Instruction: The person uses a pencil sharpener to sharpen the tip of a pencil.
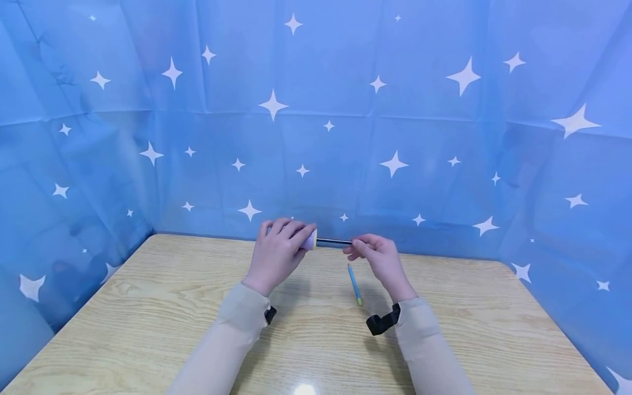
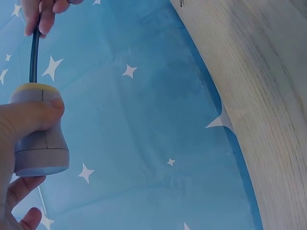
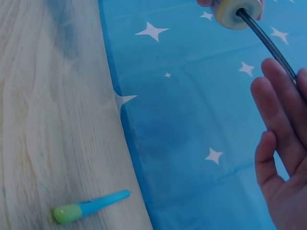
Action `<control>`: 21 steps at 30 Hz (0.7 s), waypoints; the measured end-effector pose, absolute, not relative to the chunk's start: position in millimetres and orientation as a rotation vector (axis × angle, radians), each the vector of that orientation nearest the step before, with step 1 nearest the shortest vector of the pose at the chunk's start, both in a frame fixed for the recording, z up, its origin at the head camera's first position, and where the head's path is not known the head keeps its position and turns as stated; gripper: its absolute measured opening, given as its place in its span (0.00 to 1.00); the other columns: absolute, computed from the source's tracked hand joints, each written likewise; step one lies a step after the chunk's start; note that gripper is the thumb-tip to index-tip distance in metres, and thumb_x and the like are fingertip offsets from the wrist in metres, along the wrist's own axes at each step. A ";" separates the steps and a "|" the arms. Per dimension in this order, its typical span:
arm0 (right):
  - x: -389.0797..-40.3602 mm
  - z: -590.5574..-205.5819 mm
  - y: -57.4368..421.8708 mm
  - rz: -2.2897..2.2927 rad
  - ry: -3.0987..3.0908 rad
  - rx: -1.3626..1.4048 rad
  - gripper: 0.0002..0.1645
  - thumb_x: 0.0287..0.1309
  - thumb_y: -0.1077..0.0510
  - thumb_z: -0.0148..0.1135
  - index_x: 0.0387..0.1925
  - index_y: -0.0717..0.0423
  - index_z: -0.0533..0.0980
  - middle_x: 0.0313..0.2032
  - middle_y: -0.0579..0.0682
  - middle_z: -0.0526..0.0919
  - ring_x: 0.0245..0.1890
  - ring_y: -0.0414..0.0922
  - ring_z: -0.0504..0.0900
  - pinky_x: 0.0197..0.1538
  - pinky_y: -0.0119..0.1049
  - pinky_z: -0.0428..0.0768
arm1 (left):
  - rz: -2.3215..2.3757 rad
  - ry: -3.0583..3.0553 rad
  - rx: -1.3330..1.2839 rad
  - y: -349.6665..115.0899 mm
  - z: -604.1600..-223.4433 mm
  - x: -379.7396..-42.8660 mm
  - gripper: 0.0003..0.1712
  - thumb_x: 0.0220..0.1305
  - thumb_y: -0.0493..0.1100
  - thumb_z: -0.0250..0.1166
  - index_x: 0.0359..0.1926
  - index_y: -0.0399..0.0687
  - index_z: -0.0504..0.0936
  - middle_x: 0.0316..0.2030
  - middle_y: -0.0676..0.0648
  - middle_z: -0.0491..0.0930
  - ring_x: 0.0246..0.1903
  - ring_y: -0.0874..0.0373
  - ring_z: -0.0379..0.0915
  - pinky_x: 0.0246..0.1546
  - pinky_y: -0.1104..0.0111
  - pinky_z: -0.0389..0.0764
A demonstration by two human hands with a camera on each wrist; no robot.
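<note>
My left hand (image 1: 277, 249) grips a lavender pencil sharpener (image 2: 42, 143) with a yellow end, the thumb laid along its side. From the round hole in that end juts a dark pencil (image 1: 333, 241), its inner tip hidden inside. My right hand (image 1: 382, 260) pinches the pencil's outer end between thumb and forefinger, with the other fingers extended in the right wrist view. Both hands are raised above the far part of the table, and the pencil lies roughly level between them. Below the right hand, a blue pen (image 1: 354, 284) with a green end lies on the table.
A light wood-grain table (image 1: 163, 307) spreads beneath both arms. Right behind its far edge hangs a blue curtain (image 1: 336, 186) with white stars, which also closes in the left and right sides. Black straps with small devices (image 1: 382, 321) sit at the wrists.
</note>
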State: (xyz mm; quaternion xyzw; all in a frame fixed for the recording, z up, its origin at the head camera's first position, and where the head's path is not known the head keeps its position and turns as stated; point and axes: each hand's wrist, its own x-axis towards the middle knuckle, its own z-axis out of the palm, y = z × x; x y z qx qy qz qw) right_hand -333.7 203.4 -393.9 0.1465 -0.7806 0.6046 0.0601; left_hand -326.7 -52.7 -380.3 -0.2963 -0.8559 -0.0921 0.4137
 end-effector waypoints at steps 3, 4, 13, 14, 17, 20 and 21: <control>-333.8 -394.5 200.9 1.808 -2.370 0.410 0.22 0.68 0.45 0.55 0.40 0.61 0.82 0.32 0.53 0.87 0.34 0.49 0.85 0.52 0.51 0.77 | -0.223 -2.150 -0.746 -52.2 -379.8 -325.5 0.29 0.52 0.45 0.75 0.57 0.58 0.81 0.49 0.52 0.80 0.53 0.51 0.71 0.50 0.54 0.67; -333.8 -394.9 200.3 1.802 -2.370 0.399 0.23 0.68 0.44 0.55 0.39 0.61 0.82 0.31 0.52 0.87 0.34 0.49 0.85 0.51 0.51 0.78 | -0.222 -2.150 -0.747 -52.0 -379.8 -325.4 0.29 0.52 0.45 0.75 0.57 0.58 0.81 0.49 0.52 0.80 0.53 0.51 0.71 0.50 0.54 0.68; -331.2 -393.1 196.2 1.837 -2.336 0.312 0.27 0.67 0.42 0.55 0.28 0.62 0.80 0.22 0.54 0.84 0.28 0.51 0.83 0.45 0.50 0.79 | -0.239 -2.101 -0.757 -50.9 -379.9 -325.2 0.29 0.51 0.43 0.76 0.56 0.58 0.82 0.48 0.52 0.81 0.53 0.49 0.72 0.49 0.53 0.68; -331.3 -393.1 195.9 1.851 -2.334 0.297 0.28 0.67 0.42 0.55 0.27 0.62 0.80 0.21 0.54 0.83 0.27 0.51 0.83 0.45 0.49 0.78 | -0.241 -2.094 -0.758 -50.9 -379.8 -325.2 0.29 0.50 0.43 0.76 0.56 0.58 0.82 0.48 0.52 0.81 0.52 0.49 0.72 0.49 0.53 0.68; -331.7 -393.3 195.4 1.874 -2.334 0.249 0.30 0.67 0.42 0.55 0.23 0.64 0.78 0.16 0.52 0.80 0.24 0.51 0.81 0.45 0.45 0.77 | -0.245 -2.083 -0.764 -50.6 -379.5 -325.4 0.28 0.50 0.43 0.76 0.55 0.58 0.82 0.48 0.52 0.81 0.52 0.49 0.72 0.50 0.53 0.68; -332.5 -394.1 194.8 1.903 -2.326 0.217 0.32 0.68 0.41 0.54 0.20 0.65 0.76 0.12 0.52 0.76 0.21 0.50 0.79 0.40 0.41 0.76 | -0.246 -2.082 -0.774 -50.4 -379.2 -325.2 0.28 0.50 0.42 0.76 0.55 0.58 0.83 0.48 0.52 0.81 0.52 0.48 0.73 0.50 0.53 0.68; -332.6 -394.5 194.6 1.913 -2.327 0.214 0.32 0.68 0.41 0.54 0.20 0.65 0.75 0.12 0.52 0.76 0.20 0.50 0.78 0.38 0.40 0.76 | -0.247 -2.086 -0.775 -50.5 -379.3 -325.0 0.28 0.50 0.42 0.76 0.55 0.58 0.83 0.48 0.52 0.82 0.52 0.48 0.73 0.50 0.53 0.68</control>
